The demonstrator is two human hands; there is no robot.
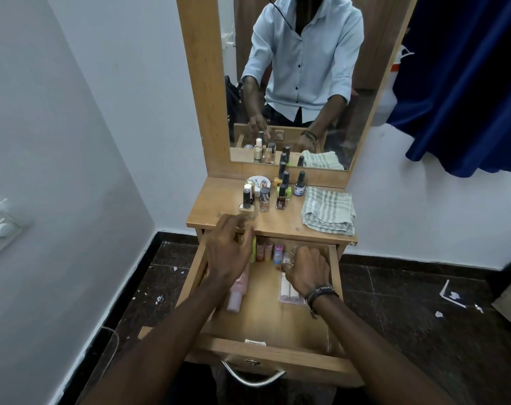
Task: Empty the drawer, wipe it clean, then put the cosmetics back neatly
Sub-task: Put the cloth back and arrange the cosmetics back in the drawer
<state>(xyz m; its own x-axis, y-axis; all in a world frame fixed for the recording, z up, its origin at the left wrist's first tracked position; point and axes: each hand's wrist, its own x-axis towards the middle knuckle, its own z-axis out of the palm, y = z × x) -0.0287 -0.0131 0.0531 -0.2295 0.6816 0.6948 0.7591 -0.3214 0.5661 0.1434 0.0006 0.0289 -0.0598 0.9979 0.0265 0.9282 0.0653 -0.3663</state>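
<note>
The left hand [231, 249] is motion-blurred and covers the top of the pink bottle [236, 293] and most of a yellow-green item [253, 250], so what its fingers touch cannot be told. The right hand [305, 268] hides the upper end of the clear case [289, 293] and part of a clear bottle [293, 252] behind it. The small bottles [264, 250] at the back of the drawer [277, 358] lie partly under the tabletop [277, 222]; their labels are too small to read.
</note>
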